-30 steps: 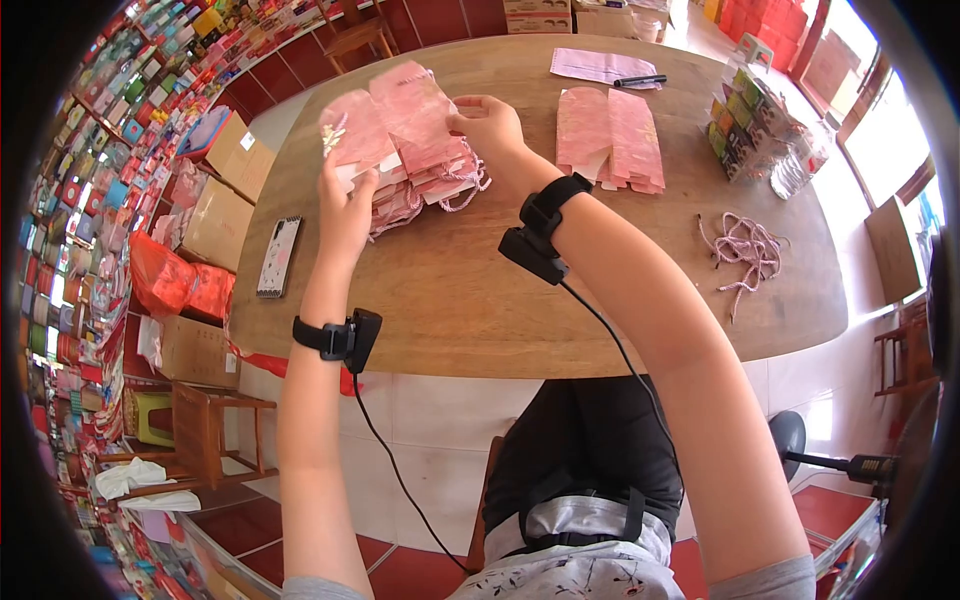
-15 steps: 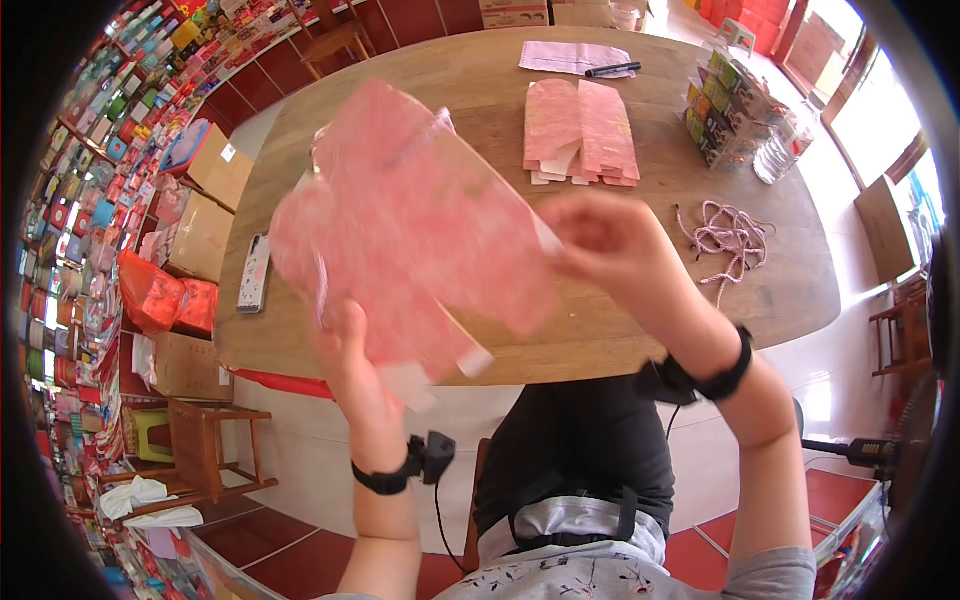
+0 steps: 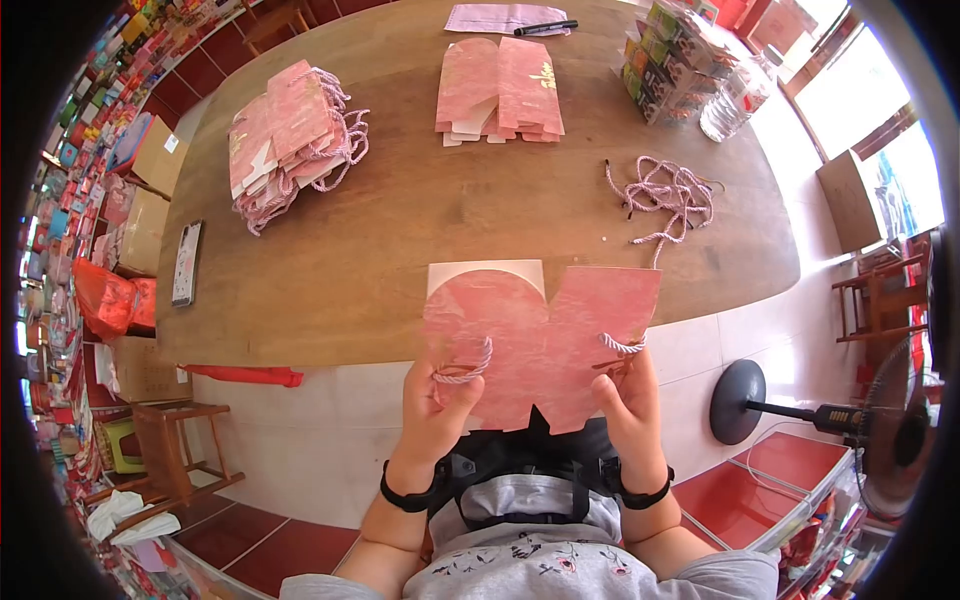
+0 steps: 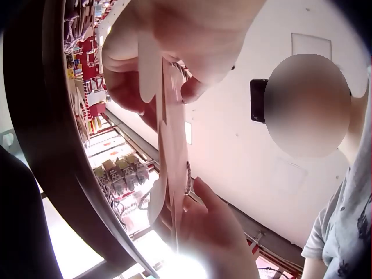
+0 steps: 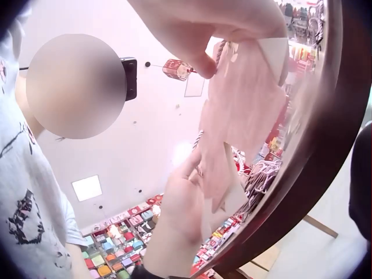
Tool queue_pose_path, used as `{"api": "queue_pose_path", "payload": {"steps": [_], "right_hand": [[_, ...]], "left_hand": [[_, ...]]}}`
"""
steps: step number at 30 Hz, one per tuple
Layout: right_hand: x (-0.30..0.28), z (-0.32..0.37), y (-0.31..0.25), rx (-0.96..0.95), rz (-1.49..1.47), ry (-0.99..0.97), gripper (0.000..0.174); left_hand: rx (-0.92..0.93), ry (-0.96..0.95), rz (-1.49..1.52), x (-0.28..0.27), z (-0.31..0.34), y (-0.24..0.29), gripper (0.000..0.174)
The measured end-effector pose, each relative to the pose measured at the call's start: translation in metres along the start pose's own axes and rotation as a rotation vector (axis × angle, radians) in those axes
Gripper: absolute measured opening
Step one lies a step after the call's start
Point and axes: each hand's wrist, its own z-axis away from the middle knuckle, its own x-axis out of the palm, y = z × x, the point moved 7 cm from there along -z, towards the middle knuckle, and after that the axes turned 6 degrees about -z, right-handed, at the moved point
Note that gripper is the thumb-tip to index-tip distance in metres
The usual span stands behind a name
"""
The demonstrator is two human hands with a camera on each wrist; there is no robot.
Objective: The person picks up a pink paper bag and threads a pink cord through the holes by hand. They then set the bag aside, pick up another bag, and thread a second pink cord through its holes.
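Both hands hold a flat pink paper bag (image 3: pixel 520 340) at the table's front edge, above the lap. The left hand (image 3: pixel 432 415) grips its left side, thumb on the face beside a twisted cord handle (image 3: pixel 470 366). On the right side the right hand (image 3: pixel 632 405) pinches the bag below another cord loop (image 3: pixel 622 345). The left wrist view shows the bag (image 4: pixel 174 128) nearly edge-on between the hands. In the right wrist view, the right hand's thumb lies beside the cord on the bag (image 5: pixel 244 93).
A pile of pink bags with cords (image 3: pixel 290 140) lies at the table's left, above a phone (image 3: pixel 186 262). More flat bags (image 3: pixel 500 90), a pen (image 3: pixel 546 27) and pink paper (image 3: pixel 480 17) are at the back. Loose cords (image 3: pixel 675 195), stacked packets (image 3: pixel 672 65) and a bottle (image 3: pixel 735 105) are right.
The held bag has come away from the left pile, toward the body and rightward. Both hands have moved with it and now hold opposite sides. The head view has shifted.
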Motion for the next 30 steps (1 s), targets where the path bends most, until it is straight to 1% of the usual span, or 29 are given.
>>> {"api": "queue_pose_path", "payload": {"steps": [3,4,5,9,11,12,14,15,16,17,18,19,20,21,22,23,24,26,27,28,30], "right_hand": [[-0.002,0.007,-0.001,-0.064,0.026,0.017,0.047],[-0.001,0.008,-0.005,-0.104,0.047,0.009,0.046],[0.001,0.013,-0.009,-0.146,-0.002,0.008,0.045],[0.005,0.038,-0.023,-0.197,0.062,0.041,0.044],[0.006,0.056,-0.027,-0.231,0.120,0.066,0.041],[0.009,0.065,-0.030,-0.237,0.123,0.061,0.041],[0.017,0.085,-0.035,-0.272,0.077,0.019,0.039],[0.020,0.095,-0.038,-0.268,0.140,-0.022,0.040],[0.019,0.103,-0.039,-0.288,0.138,-0.026,0.040],[0.022,0.111,-0.039,-0.335,0.174,-0.071,0.043],[0.025,0.119,-0.042,-0.383,0.213,-0.117,0.045],[0.028,0.126,-0.040,-0.329,0.193,-0.155,0.054],[0.031,0.131,-0.043,-0.345,0.196,-0.163,0.054],[0.037,0.136,-0.047,-0.372,0.194,-0.195,0.056],[0.041,0.141,-0.049,-0.393,0.191,-0.226,0.059],[0.044,0.145,-0.046,-0.362,0.207,-0.304,0.066],[0.047,0.148,-0.049,-0.375,0.210,-0.313,0.066],[0.052,0.153,-0.049,-0.252,-0.020,-0.338,0.073],[0.055,0.155,-0.052,-0.276,0.039,-0.378,0.079],[0.054,0.157,-0.050,-0.240,0.062,-0.363,0.079],[0.052,0.158,-0.044,-0.250,0.082,-0.332,0.080]], "left_hand": [[0.046,0.003,-0.065,0.005,0.007,0.014,0.036],[0.086,-0.021,-0.092,0.006,0.011,0.016,0.037],[0.128,-0.045,-0.118,0.007,0.015,0.018,0.038],[0.177,-0.009,-0.086,0.008,0.038,0.026,0.040],[0.183,-0.022,-0.181,0.010,0.053,0.032,0.047],[0.189,-0.019,-0.178,0.011,0.060,0.036,0.047],[0.250,-0.135,-0.154,0.021,0.079,0.046,0.060],[0.260,-0.135,-0.156,0.022,0.091,0.051,0.060],[0.275,-0.172,-0.153,0.027,0.098,0.059,0.069],[0.291,-0.209,-0.151,0.031,0.105,0.064,0.079],[0.313,-0.209,-0.152,0.031,0.110,0.063,0.079],[0.306,-0.285,-0.101,0.034,0.116,0.056,0.090],[0.298,-0.360,-0.051,0.038,0.122,0.052,0.102],[0.314,-0.356,-0.052,0.040,0.127,0.057,0.102],[0.268,-0.375,-0.106,0.045,0.133,0.057,0.114],[0.220,-0.393,-0.159,0.049,0.138,0.057,0.125],[0.234,-0.387,-0.160,0.051,0.141,0.059,0.125],[0.239,-0.454,-0.167,0.059,0.147,0.060,0.139],[0.254,-0.463,-0.250,0.059,0.149,0.059,0.139],[0.284,-0.494,-0.380,0.060,0.151,0.057,0.135],[0.200,-0.541,-0.230,0.068,0.153,0.056,0.131]]}}
